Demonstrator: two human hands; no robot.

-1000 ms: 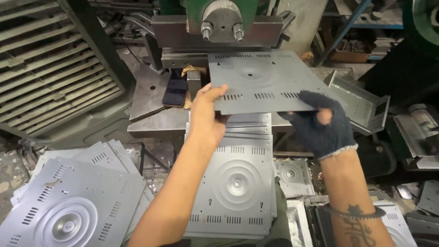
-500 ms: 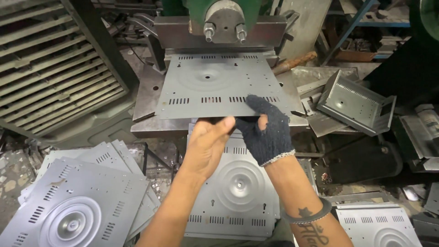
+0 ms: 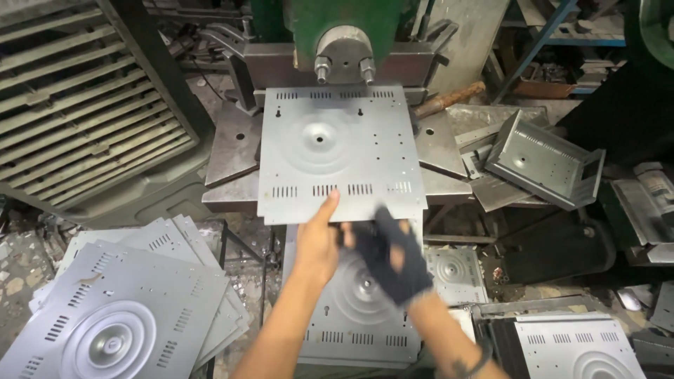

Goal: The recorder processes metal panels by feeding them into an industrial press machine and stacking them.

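I see the green press (image 3: pixel 344 28) filling the upper centre of the frame. The perforated steel sheet (image 3: pixel 337 151) now lies flat on the press bed (image 3: pixel 235 151) under the ram; 1 second ago it was still carried in the air. 2 stacks of like sheets sit lower left (image 3: pixel 112 316) and lower centre (image 3: pixel 358 309). My bare left hand (image 3: pixel 317 242) touches the sheet's near edge, thumb extended, gripping nothing. My gloved right hand (image 3: pixel 393 256) has let go, fingers loosely curled, blurred. Judgement: the sheet is seated.

Metal workshop — green press (image 3: pixel 344 28), probably, amid stamped sheet panels (image 3: pixel 112 330).
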